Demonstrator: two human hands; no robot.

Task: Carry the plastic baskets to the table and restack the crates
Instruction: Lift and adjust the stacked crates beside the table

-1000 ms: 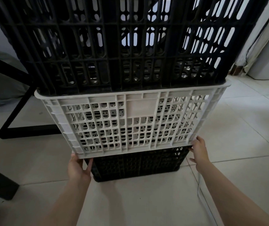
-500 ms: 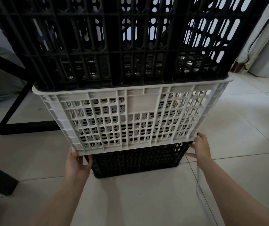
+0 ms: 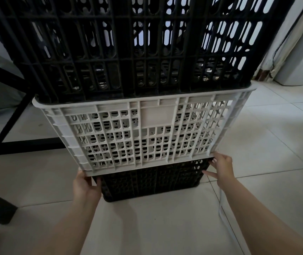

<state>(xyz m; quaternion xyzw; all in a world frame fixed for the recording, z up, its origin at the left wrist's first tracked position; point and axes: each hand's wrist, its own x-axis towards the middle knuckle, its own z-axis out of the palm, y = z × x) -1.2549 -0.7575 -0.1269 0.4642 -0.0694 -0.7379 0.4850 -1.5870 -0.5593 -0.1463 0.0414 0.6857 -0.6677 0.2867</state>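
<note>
At six o'clock your left hand (image 3: 84, 186) and right hand (image 3: 220, 170) clamp the white crate's (image 3: 147, 133) bottom corners, above the black crate (image 3: 152, 181).

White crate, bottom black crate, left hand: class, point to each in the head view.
white crate (image 3: 148, 115), head view, blank panel on its front wall
bottom black crate (image 3: 152, 181), head view, front wall
left hand (image 3: 85, 186), head view, back of the hand

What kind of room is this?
Probably a room in a home or a storeroom: pale floor tiles, a curtain in the right corner, and stacked plastic crates beside a black table frame.
</note>
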